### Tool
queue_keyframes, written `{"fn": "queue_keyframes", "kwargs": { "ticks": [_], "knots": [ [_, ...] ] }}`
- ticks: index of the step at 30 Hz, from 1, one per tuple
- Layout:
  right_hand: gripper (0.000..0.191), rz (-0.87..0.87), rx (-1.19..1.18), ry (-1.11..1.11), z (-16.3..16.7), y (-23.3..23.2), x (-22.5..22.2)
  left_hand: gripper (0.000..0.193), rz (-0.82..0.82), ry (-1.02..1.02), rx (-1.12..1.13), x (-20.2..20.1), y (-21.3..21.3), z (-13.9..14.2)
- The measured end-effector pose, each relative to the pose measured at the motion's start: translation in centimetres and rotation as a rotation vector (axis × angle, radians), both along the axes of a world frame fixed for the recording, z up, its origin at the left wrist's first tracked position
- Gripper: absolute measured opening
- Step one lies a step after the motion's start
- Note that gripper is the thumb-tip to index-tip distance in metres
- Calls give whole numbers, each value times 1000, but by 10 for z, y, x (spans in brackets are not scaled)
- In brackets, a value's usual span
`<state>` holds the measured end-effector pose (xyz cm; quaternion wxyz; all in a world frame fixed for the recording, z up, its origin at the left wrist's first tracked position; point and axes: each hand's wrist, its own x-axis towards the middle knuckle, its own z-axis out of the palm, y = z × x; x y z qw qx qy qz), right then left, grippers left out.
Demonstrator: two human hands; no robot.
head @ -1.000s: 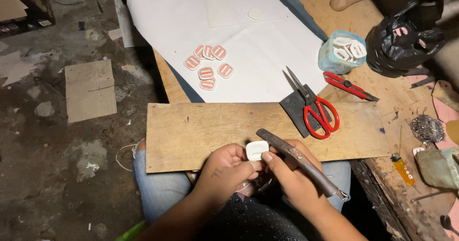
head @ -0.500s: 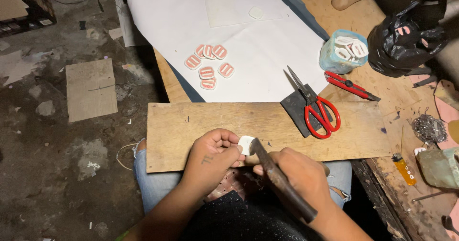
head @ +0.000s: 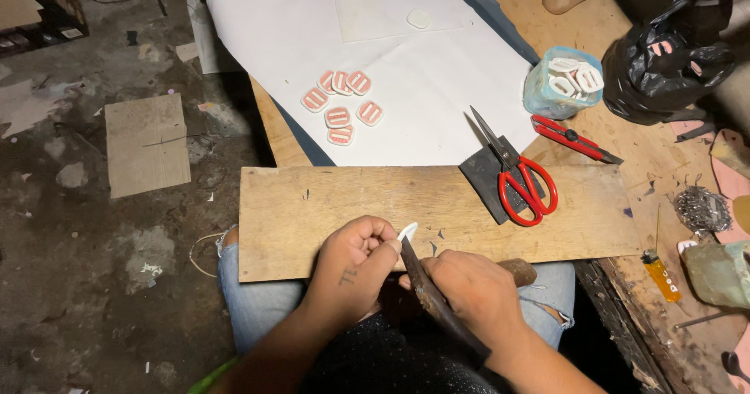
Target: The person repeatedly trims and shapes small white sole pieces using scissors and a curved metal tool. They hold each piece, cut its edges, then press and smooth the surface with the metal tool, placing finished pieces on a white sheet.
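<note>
My left hand (head: pixel 355 265) pinches a small white piece (head: pixel 407 231) between its fingers (head: pixel 380 242), just above the near edge of the board (head: pixel 328 199) across my lap. My right hand (head: pixel 473 292) grips a dark blade (head: pixel 426 292), tip touching the piece. Red scissors (head: pixel 525 185) lie further along the board; pink-and-white buckles (head: pixel 341 106) sit on white paper (head: pixel 437 74) beyond.
</note>
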<state>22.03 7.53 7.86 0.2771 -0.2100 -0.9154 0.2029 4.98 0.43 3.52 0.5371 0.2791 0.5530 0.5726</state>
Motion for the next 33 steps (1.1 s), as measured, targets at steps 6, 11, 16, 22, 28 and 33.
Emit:
{"fn": "queue_keyframes", "kwargs": {
  "ticks": [6,11,16,22,28,33],
  "knots": [
    [23,80,-40,39,0,11,5,4,-59,-520,-31,-7,-2,-22],
    [22,119,-7,82,-3,12,6,6,-95,-555,-37,-6,-8,-27],
    [21,165,-47,54,0,21,3,6,-82,-505,-114,-7,-6,-19],
    [36,-42,-64,-143,17,20,13,6,117,676,118,-7,3,-9],
    [34,-179,-146,-125,10,38,20,10,124,1259,385,-17,1,-18],
    [28,-181,-163,-86,-13,41,13,10,123,1215,311,-18,1,-24]
  ]
}}
